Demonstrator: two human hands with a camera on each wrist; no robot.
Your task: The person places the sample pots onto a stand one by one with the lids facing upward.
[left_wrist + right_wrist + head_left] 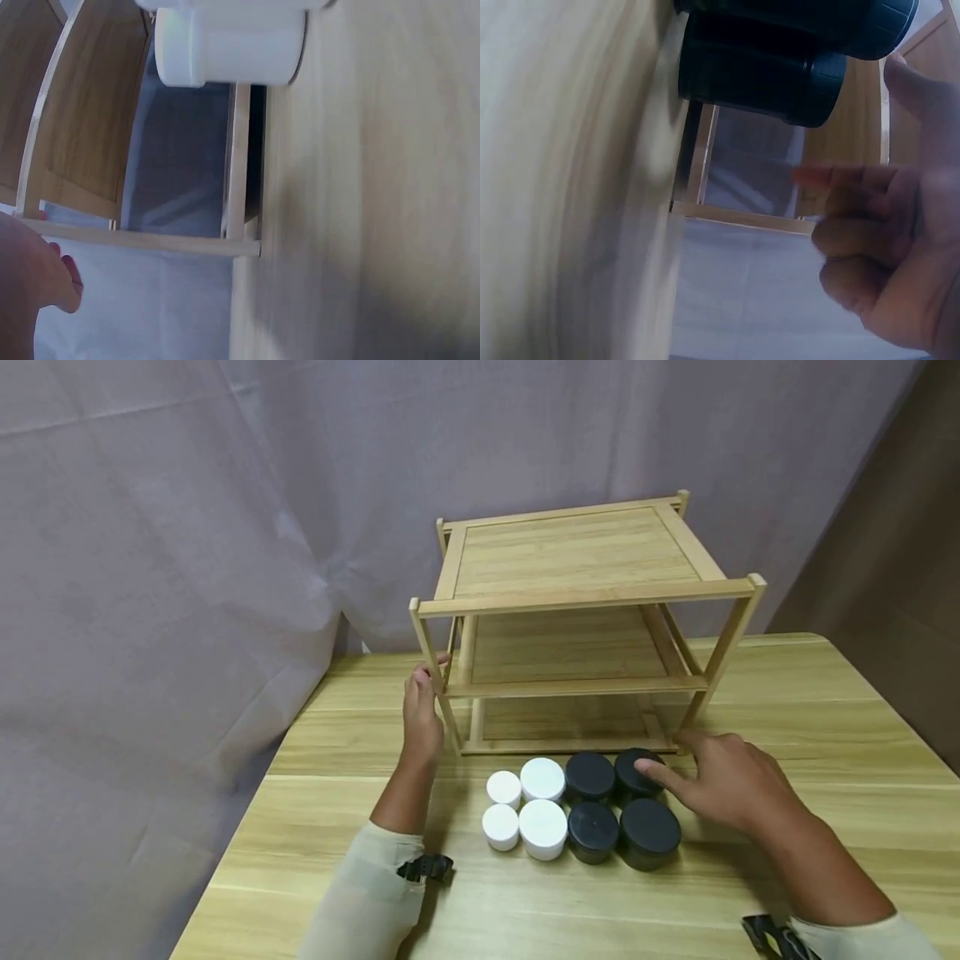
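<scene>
A three-tier wooden shelf rack (581, 596) stands on the table. My left hand (423, 714) is at its front left leg, with a fingertip showing past the leg and the other fingers curled in the left wrist view. Beside the front right leg, my right hand (738, 781) holds nothing. Its thumb reaches over a black-lidded jar (637, 768), whether touching I cannot tell, while in the right wrist view its index finger (817, 176) points out and the other fingers bend. White jars (543, 827) and more black jars (649, 831) stand in two rows before the rack.
The wooden table (337, 827) extends on both sides of the rack. Grey cloth (360, 468) hangs behind it and along the left. A dark brown surface (892, 577) borders the table's right side.
</scene>
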